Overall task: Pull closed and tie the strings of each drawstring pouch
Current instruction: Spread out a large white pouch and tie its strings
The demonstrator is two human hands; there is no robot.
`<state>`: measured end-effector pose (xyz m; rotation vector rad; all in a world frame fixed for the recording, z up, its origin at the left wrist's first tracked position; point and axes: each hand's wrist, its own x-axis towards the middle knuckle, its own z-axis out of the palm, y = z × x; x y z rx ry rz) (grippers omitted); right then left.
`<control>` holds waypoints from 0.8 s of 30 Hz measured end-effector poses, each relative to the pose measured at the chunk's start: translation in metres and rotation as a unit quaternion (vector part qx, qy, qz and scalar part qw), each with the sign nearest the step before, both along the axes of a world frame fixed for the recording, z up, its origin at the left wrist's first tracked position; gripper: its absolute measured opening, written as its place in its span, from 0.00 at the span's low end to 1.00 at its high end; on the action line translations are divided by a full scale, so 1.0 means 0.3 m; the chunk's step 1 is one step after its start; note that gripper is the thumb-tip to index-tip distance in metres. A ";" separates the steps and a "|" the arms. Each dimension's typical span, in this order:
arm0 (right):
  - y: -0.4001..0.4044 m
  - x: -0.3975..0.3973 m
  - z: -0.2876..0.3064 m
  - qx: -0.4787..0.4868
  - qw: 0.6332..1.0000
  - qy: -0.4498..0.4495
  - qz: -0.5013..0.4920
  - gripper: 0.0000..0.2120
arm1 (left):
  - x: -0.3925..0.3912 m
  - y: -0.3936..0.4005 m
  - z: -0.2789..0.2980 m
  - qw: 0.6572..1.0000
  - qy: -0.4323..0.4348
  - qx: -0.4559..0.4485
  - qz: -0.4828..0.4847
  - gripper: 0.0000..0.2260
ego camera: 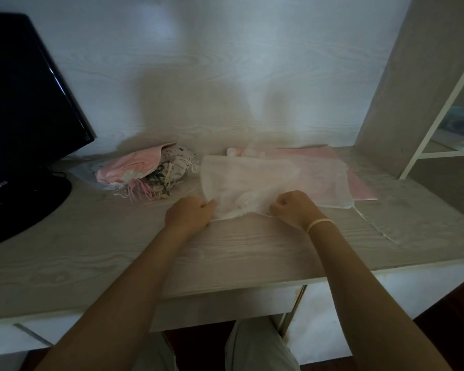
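Note:
A sheer white drawstring pouch (241, 180) lies on the pale wood desk (225, 253), its mouth toward me. My left hand (190, 212) grips the pouch's near left edge with curled fingers. My right hand (292, 207) is curled at the near right edge, pinching the pouch's thin white string. More sheer white and pink pouches (330, 180) lie flat behind and to the right. A loose string (373, 223) trails from them across the desk.
A heap of pink and patterned pouches (148, 170) with tied strings sits at the left rear. A black monitor (24, 103) stands on its base at far left. A shelf unit (423, 103) rises on the right. The wall panel lies close behind.

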<state>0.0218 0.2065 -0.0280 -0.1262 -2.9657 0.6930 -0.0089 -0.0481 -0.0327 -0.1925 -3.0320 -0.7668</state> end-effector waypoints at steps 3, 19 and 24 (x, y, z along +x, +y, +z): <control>-0.040 -0.003 0.004 0.017 0.999 -0.023 0.035 0.19 | 0.009 0.022 0.002 0.998 -0.050 0.006 -0.043 0.28; -0.072 0.008 -0.025 0.133 0.986 0.089 -0.046 0.08 | 0.020 0.036 -0.009 0.997 0.023 0.075 -0.027 0.22; -0.088 0.006 -0.027 0.033 0.996 0.074 -0.040 0.07 | 0.020 0.055 0.001 0.994 0.035 0.103 -0.028 0.22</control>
